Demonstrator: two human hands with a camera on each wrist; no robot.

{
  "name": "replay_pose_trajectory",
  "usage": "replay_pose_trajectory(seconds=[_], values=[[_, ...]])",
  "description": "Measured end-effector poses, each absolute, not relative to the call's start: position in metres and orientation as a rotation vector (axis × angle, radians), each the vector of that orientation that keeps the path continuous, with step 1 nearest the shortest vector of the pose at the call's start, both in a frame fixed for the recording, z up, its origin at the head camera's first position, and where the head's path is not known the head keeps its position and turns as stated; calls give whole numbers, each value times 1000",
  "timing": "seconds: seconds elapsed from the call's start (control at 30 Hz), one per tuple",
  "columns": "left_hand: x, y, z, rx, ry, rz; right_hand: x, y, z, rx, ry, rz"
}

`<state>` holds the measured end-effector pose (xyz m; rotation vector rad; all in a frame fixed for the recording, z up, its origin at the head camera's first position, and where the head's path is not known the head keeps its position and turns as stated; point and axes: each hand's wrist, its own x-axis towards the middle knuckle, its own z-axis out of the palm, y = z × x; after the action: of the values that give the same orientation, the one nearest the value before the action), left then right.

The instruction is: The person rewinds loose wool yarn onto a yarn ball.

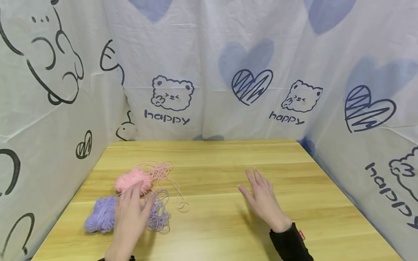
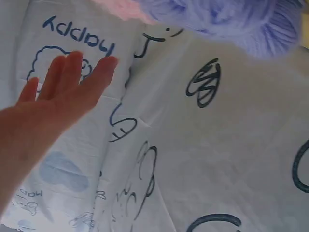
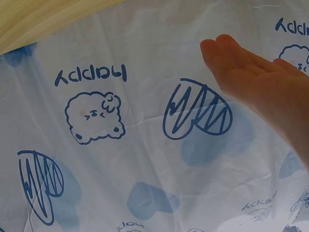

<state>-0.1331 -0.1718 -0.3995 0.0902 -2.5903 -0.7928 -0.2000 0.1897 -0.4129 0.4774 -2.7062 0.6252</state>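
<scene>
A pink skein of yarn (image 1: 132,179) lies at the left of the table, its loose strands spread to the right. In front of it is a purple skein of yarn (image 1: 102,215), with a tangle of purple strands (image 1: 159,216) beside it. Over the gap between skein and tangle hovers my left hand (image 1: 132,214), fingers extended; it hides part of the purple yarn. The left wrist view shows that hand (image 2: 67,92) holding nothing, the purple skein (image 2: 227,21) along the top edge. To the right, my right hand (image 1: 262,199) is above the table, fingers relaxed and holding nothing.
The wooden table (image 1: 228,156) has a light grain. White curtains (image 1: 209,54) printed with hearts and bear faces hang behind it and along both sides, close to the table's edges.
</scene>
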Motion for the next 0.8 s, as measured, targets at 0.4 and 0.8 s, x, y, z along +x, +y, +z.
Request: replay_pose_trajectory(seconds=[0.4,0.8], values=[[-124,-239,-404,781,-2783,-801,-205,190,-413,489,-2695,686],[-125,-266,-422,862,-3015,-893,-205,188,-409,532,-2673,745]])
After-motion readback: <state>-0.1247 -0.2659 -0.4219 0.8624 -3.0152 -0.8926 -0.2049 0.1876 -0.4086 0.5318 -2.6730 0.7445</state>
